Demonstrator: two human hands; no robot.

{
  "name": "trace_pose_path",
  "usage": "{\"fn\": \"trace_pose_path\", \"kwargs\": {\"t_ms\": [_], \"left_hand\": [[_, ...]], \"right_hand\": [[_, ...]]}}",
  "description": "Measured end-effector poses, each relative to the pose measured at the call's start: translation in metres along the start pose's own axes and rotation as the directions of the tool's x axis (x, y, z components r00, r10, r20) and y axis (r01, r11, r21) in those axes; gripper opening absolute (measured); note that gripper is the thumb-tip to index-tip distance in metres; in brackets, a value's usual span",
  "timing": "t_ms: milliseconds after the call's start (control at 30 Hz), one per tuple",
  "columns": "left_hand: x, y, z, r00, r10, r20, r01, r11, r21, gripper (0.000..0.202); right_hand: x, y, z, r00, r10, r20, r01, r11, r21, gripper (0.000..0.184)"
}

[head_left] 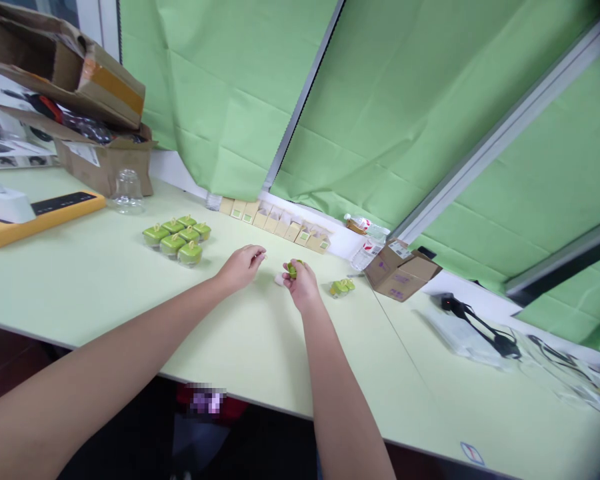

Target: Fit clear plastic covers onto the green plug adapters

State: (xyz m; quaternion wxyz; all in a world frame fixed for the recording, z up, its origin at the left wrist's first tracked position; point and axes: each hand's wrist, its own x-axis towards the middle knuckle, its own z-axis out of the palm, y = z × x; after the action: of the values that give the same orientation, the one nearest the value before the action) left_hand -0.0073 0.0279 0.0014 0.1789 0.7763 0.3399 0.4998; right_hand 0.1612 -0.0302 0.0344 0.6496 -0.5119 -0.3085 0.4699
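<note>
My right hand [301, 283] is closed around a small green item [292, 269] held just above the pale green table [105, 280]. A small white piece [279, 279] lies right beside its fingers. My left hand [241, 265] hovers a little to the left with fingers curled, pinching something I cannot make out. Another small green item [342, 287] lies on the table to the right of my right hand. Several green boxes [178, 238] stand grouped further left.
A row of flat beige cartons [275, 221] lines the back wall. A small open cardboard box [401, 269] and plastic bottles [366, 235] sit at the right. Black cables [480, 327], a yellow device [35, 213], a glass jar [127, 191] and large cardboard boxes [80, 100] surround.
</note>
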Motion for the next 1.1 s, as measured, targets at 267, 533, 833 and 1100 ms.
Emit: {"fn": "trace_pose_path", "kwargs": {"t_ms": [267, 533, 833, 1100], "left_hand": [[0.001, 0.001, -0.005, 0.999, 0.019, 0.048, -0.019, 1.000, -0.001, 0.029], [0.001, 0.002, -0.007, 0.998, 0.024, 0.060, -0.025, 1.000, 0.014, 0.026], [-0.003, 0.006, -0.003, 0.987, 0.136, 0.083, -0.133, 0.990, -0.041, 0.027], [-0.005, 0.014, -0.005, 0.975, 0.164, 0.151, -0.161, 0.986, -0.030, 0.026]], "right_hand": [[-0.002, 0.000, -0.001, 0.998, -0.056, -0.017, 0.050, 0.971, -0.232, 0.023], [-0.003, 0.002, 0.001, 0.995, -0.096, -0.036, 0.080, 0.948, -0.309, 0.026], [-0.007, 0.006, 0.006, 0.965, -0.066, 0.253, 0.129, 0.963, -0.239, 0.031], [-0.009, 0.009, 0.009, 0.972, -0.057, 0.228, 0.126, 0.944, -0.305, 0.039]]}}
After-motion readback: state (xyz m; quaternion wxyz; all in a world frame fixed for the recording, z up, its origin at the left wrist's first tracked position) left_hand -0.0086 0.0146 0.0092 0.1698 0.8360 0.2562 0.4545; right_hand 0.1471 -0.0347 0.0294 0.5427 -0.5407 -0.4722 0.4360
